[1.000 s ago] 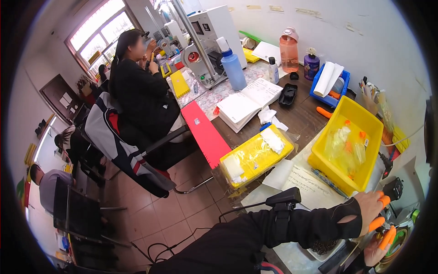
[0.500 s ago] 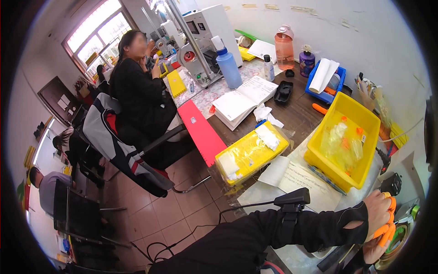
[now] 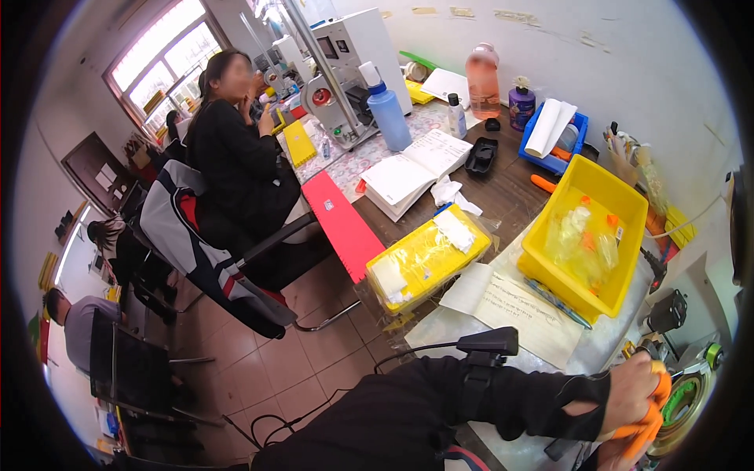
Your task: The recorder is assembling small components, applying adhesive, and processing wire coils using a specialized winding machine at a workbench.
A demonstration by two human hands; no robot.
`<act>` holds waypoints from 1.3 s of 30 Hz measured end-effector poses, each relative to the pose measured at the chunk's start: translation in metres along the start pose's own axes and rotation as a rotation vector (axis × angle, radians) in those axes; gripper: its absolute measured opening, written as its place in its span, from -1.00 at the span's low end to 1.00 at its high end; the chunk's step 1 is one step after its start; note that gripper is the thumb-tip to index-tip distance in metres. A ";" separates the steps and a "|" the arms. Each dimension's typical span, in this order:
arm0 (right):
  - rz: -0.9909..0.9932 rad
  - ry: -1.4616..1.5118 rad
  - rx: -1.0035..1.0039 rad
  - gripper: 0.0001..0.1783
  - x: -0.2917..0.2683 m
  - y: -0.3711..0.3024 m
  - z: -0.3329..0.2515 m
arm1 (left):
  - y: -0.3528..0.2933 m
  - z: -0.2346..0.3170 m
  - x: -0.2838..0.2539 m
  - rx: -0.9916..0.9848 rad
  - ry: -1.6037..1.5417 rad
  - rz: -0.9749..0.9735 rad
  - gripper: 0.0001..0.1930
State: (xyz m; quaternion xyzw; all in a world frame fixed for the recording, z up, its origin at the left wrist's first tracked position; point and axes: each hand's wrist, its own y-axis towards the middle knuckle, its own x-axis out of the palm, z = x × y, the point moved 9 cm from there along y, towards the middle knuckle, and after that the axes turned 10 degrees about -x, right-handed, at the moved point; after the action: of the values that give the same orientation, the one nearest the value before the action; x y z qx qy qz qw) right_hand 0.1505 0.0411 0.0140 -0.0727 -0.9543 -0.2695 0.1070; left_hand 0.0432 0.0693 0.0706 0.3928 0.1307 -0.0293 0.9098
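At the lower right edge, my left hand (image 3: 631,392) reaches out from a black sleeve, its fingers curled and covered with orange finger cots. Below it shows part of my right hand (image 3: 617,452), its orange-covered fingertips drawn in close to the left ones. Both hands are closed together; whatever lies between the fingers is hidden. Just beside them stands a round metal machine part (image 3: 680,407) with a green ring. A yellow bin (image 3: 542,263) holding clear plastic bags with orange bits sits beyond my left hand.
A handwritten sheet (image 3: 522,318) with a pen (image 3: 559,304) lies near the bin. A yellow taped box (image 3: 428,257), an open notebook (image 3: 408,177) and a blue bottle (image 3: 388,118) stand farther left. A person (image 3: 236,149) in black sits across the table. A cable (image 3: 314,424) trails from my arm.
My hands have shifted slightly left and down in the picture, still close together. The whole view has moved a little, showing more of the green-ringed machine part.
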 end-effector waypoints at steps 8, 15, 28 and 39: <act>-0.010 0.028 0.044 -0.50 -0.014 -0.024 0.000 | -0.016 0.022 -0.005 0.163 -0.058 0.073 -0.89; 0.335 0.205 0.243 -0.64 -0.051 -0.035 0.023 | -0.016 0.035 -0.016 0.305 -0.068 0.115 -0.88; 0.354 0.028 0.110 -0.69 -0.037 -0.032 -0.001 | -0.024 0.030 -0.004 0.317 -0.030 0.051 -0.93; 0.364 -0.071 0.150 -0.68 -0.067 -0.041 0.013 | -0.021 0.030 -0.003 0.277 0.022 0.032 -0.93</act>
State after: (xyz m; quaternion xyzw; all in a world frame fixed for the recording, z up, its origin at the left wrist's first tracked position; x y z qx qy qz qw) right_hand 0.2047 0.0081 -0.0336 -0.2451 -0.9460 -0.1710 0.1255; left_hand 0.0434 0.0327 0.0759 0.5168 0.1294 -0.0282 0.8458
